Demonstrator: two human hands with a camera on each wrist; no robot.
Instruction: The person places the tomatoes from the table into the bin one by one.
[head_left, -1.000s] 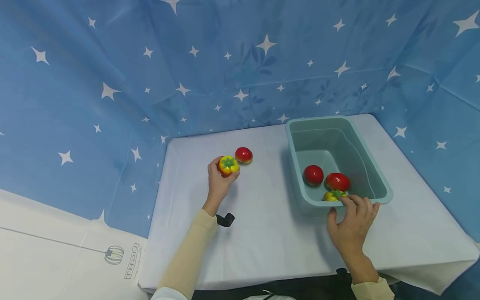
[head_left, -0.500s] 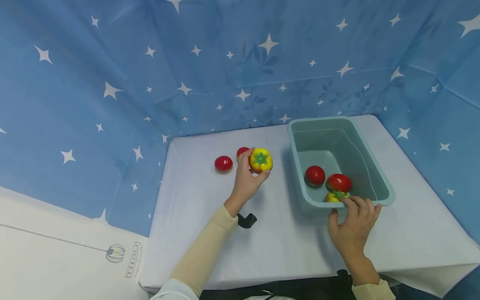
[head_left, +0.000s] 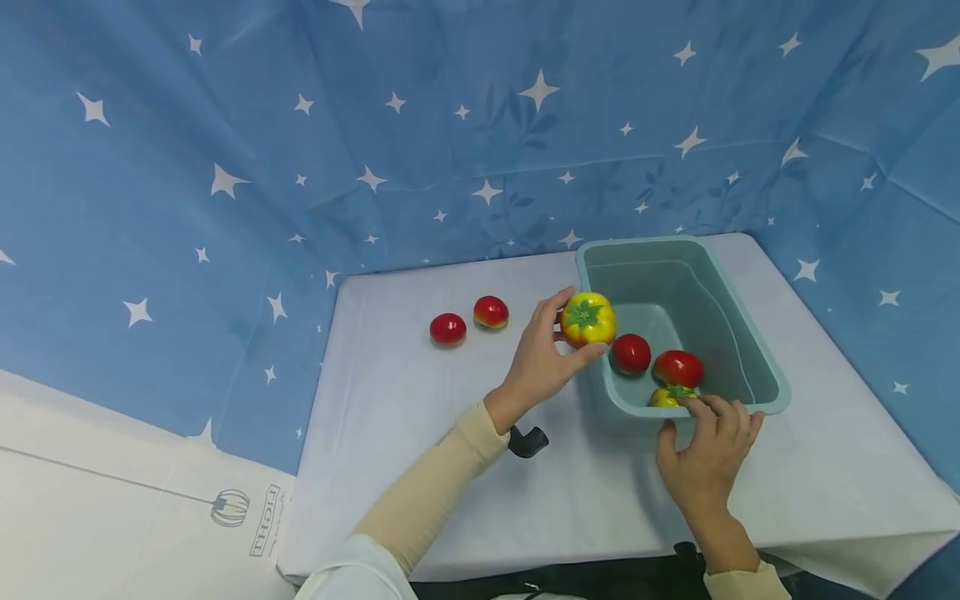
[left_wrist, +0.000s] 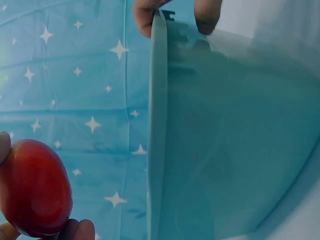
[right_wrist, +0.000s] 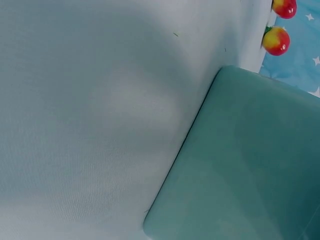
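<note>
My left hand (head_left: 543, 354) holds a toy tomato (head_left: 588, 318), yellow with a green star-shaped leaf on the side facing up, between thumb and fingers. It is level with the left rim of a blue-green plastic bin (head_left: 731, 312). In the left wrist view the red underside of that toy tomato (left_wrist: 36, 187) shows, beside the bin's wall (left_wrist: 235, 135). Over the front rim curl the fingers of my right hand (head_left: 705, 458), with the thumb outside. Inside the bin lie two red toy tomatoes (head_left: 631, 355) (head_left: 678, 368) and a yellow one (head_left: 667, 397), partly hidden by the rim and fingers.
Two more red toy tomatoes (head_left: 447, 329) (head_left: 491, 312) lie on the white-covered table (head_left: 390, 392), left of the bin. A blue curtain (head_left: 420, 142) with white stars stands behind the table and along its sides.
My left hand has carried the toy tomato rightward from beside the two on the table to the bin's left rim. My right hand has stayed at the front rim.
</note>
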